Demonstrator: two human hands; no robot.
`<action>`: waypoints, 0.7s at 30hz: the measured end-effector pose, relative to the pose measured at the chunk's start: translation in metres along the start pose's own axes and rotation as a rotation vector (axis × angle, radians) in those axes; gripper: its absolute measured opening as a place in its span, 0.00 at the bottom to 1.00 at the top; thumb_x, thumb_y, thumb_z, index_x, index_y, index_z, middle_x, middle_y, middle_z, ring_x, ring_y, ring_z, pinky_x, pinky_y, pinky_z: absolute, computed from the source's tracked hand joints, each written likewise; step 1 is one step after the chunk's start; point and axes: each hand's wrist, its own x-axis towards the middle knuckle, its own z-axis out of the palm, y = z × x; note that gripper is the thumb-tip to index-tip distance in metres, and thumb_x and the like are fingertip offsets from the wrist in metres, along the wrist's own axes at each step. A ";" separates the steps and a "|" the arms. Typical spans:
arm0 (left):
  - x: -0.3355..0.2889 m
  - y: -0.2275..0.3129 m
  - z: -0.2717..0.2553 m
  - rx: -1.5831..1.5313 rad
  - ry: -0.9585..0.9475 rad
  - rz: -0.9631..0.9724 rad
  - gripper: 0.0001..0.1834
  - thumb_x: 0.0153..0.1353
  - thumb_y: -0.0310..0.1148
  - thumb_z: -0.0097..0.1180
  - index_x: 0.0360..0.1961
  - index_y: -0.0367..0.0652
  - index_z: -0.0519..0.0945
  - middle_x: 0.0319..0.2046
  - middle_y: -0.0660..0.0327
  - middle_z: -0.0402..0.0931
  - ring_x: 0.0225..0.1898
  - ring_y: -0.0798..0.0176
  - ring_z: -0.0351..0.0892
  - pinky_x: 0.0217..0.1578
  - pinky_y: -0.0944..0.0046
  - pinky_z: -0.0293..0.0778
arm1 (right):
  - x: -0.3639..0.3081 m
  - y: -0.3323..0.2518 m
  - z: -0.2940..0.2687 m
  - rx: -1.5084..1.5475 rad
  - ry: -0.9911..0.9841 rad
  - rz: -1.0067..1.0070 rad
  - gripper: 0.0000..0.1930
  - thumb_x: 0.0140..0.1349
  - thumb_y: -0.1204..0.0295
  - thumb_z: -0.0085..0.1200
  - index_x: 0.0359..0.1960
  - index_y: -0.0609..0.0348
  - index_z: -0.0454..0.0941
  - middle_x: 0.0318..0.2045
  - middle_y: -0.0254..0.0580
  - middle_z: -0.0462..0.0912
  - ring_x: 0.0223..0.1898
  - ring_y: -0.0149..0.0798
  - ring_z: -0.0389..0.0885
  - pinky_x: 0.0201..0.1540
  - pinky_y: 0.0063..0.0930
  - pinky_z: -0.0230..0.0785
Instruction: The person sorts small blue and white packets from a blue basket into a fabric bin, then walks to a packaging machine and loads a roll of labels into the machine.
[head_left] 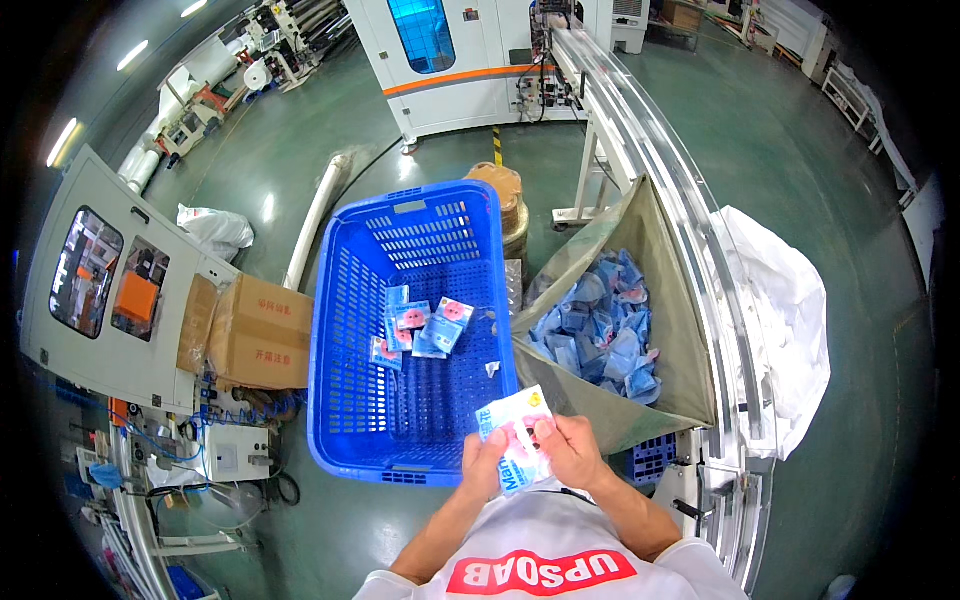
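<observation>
Head camera: both bare hands are gripping one small package (520, 462), white with pink and blue print, just ahead of the wearer's chest. The left hand (483, 466) is pinching its left side, thumb lying on the printed face; the right hand (574, 454) is closing on the opposite side, its thumb also pressing on the front – the grip is narrow on both sides, and the package is tilting slightly between them. It is showing against the near right corner of a blue plastic crate (430, 402).

Inside that crate, a loose cluster of similar packs (412, 318) is lying around the middle, some overlapping. To the right, a drab cloth hopper (682, 335) is holding a heap of blue packets (600, 325), with a curving conveyor rail (672, 150) running along its far side. A white sack (795, 315) is slumping beyond the rail. On the left, a cardboard box (262, 335) is standing near the crate – its flank is facing the camera.
</observation>
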 end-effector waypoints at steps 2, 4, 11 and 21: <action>0.001 0.002 0.003 -0.110 0.014 -0.015 0.24 0.66 0.46 0.49 0.50 0.33 0.74 0.43 0.58 0.78 0.38 0.68 0.78 0.38 0.67 0.76 | 0.005 0.005 -0.002 0.087 -0.056 0.039 0.17 0.67 0.61 0.46 0.35 0.67 0.76 0.23 0.48 0.79 0.24 0.44 0.79 0.31 0.33 0.70; 0.006 0.001 0.000 0.135 0.098 0.036 0.22 0.65 0.45 0.49 0.42 0.32 0.79 0.32 0.57 0.81 0.33 0.67 0.80 0.33 0.63 0.76 | 0.010 0.004 -0.007 -0.200 0.047 -0.096 0.16 0.65 0.62 0.49 0.40 0.67 0.75 0.28 0.49 0.79 0.29 0.42 0.79 0.34 0.32 0.71; 0.014 0.007 -0.003 1.055 0.064 0.392 0.17 0.63 0.39 0.50 0.37 0.35 0.82 0.22 0.46 0.78 0.23 0.47 0.81 0.24 0.55 0.73 | 0.027 -0.008 0.005 -0.799 0.316 -0.616 0.18 0.52 0.77 0.57 0.46 0.69 0.73 0.39 0.51 0.78 0.36 0.51 0.79 0.38 0.34 0.73; 0.009 0.021 0.010 0.786 -0.327 0.444 0.14 0.60 0.41 0.55 0.31 0.39 0.81 0.19 0.50 0.77 0.21 0.47 0.78 0.24 0.53 0.71 | 0.033 0.035 0.000 0.002 0.110 0.087 0.07 0.63 0.79 0.47 0.36 0.67 0.78 0.29 0.41 0.81 0.30 0.27 0.77 0.34 0.21 0.70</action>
